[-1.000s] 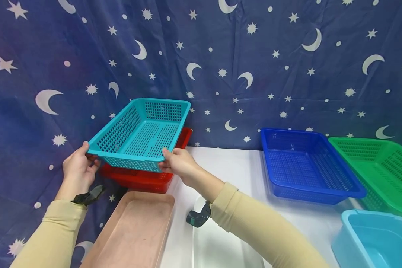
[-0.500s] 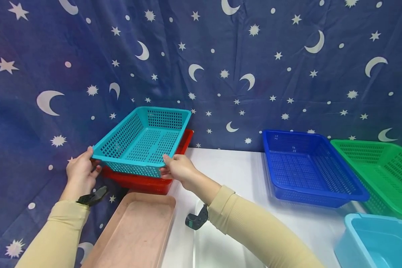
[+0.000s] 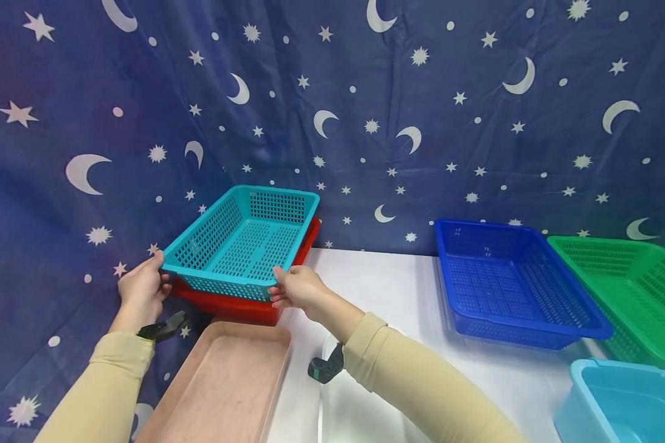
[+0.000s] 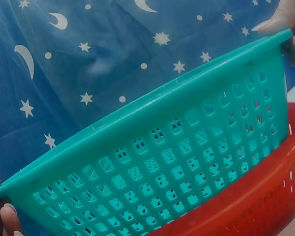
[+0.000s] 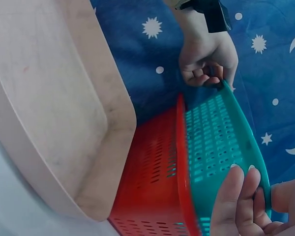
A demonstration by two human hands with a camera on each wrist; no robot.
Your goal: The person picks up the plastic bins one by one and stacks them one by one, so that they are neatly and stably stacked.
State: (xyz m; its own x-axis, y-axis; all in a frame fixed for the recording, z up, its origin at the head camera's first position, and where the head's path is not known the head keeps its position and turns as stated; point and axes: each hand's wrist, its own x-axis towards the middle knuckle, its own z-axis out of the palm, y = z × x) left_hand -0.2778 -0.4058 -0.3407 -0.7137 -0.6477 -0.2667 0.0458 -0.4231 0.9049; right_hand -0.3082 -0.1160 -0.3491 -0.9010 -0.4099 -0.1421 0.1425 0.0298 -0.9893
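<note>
Between both hands is a teal plastic basket with perforated walls, its lower part down inside a red basket. At the near left corner my left hand pinches the teal rim. My right hand grips the near right corner, thumb on top and fingers curled beneath. In the left wrist view the teal wall rises above the red rim. The right wrist view shows the teal basket partly within the red one, with fingers curled at its edge.
A pinkish tray lies just in front of the red basket. Beside it is a white tray, partly behind the right sleeve. To the right stand a blue basket, a green basket and a light blue tub. A star-patterned cloth hangs behind.
Both hands have lowered the teal basket, and it has moved slightly right, sinking further into the red basket. The grip at both corners is unchanged.
</note>
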